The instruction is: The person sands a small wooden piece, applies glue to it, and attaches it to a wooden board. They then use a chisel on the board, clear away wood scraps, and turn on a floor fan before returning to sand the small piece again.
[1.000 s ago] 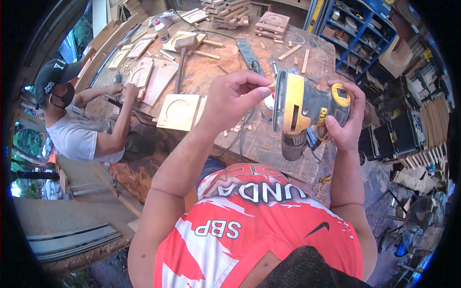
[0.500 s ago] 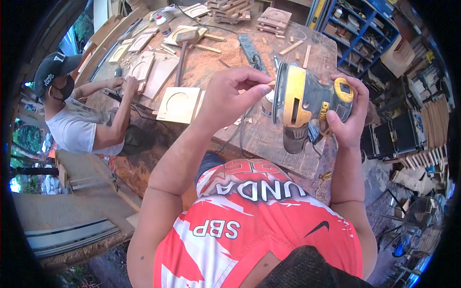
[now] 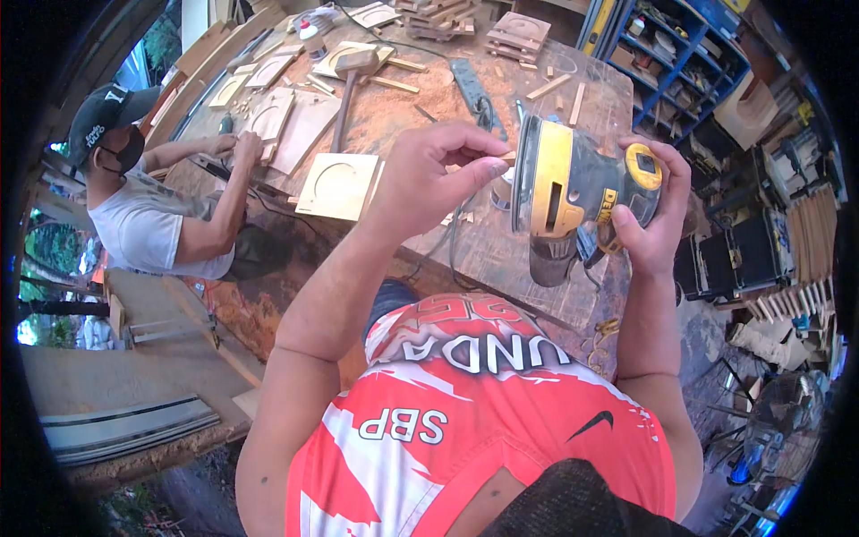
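My right hand (image 3: 658, 210) is wrapped round the top of a yellow and black orbital sander (image 3: 559, 183), turned on its side above the table with its round pad facing left. My left hand (image 3: 438, 174) is closed in a pinch just left of the pad. Between its fingertips and the pad shows the end of a small wooden piece (image 3: 510, 158); most of it is hidden by the fingers. Below the sander body hangs its dark dust canister (image 3: 553, 259). A square wooden panel with a round recess (image 3: 335, 188) lies left of my left hand.
Sawdust (image 3: 416, 103), a wooden mallet (image 3: 351, 80), a glue bottle (image 3: 312, 40) and stacked wooden pieces (image 3: 519, 34) are on the workbench (image 3: 573, 112). At left, a co-worker in a cap (image 3: 170, 215) handles wood. A blue shelf (image 3: 676, 58) stands at back right.
The view has shifted slightly, so the bench and co-worker appear a little further right. Both hands keep nearly the same hold beside and on the sander.
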`<control>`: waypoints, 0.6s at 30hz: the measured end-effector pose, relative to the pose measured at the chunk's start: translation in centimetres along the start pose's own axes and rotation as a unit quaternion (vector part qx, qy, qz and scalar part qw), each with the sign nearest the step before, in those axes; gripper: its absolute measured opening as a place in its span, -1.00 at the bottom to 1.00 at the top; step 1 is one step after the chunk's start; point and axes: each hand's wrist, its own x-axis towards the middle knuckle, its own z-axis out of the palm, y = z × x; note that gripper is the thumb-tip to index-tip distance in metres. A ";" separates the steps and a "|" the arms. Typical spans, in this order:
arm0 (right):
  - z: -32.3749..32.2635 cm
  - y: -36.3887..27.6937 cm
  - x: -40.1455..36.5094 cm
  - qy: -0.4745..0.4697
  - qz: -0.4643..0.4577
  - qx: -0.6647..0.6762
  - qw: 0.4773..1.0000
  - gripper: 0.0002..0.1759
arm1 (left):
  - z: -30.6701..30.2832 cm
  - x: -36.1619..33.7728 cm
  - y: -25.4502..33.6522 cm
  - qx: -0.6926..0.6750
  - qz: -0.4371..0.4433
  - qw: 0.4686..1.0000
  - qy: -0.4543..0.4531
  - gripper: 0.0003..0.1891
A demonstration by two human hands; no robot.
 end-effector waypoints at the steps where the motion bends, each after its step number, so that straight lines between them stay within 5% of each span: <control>1: -0.1 -0.1 -0.1 0.000 0.000 -0.001 1.000 -0.17 | 0.1 -0.1 -0.1 0.000 -0.002 1.000 -0.001 -0.87; 18: 0.1 -0.4 -0.2 -0.002 -0.003 0.007 1.000 -0.18 | -0.1 -0.7 0.3 0.026 -0.005 1.000 0.001 -0.86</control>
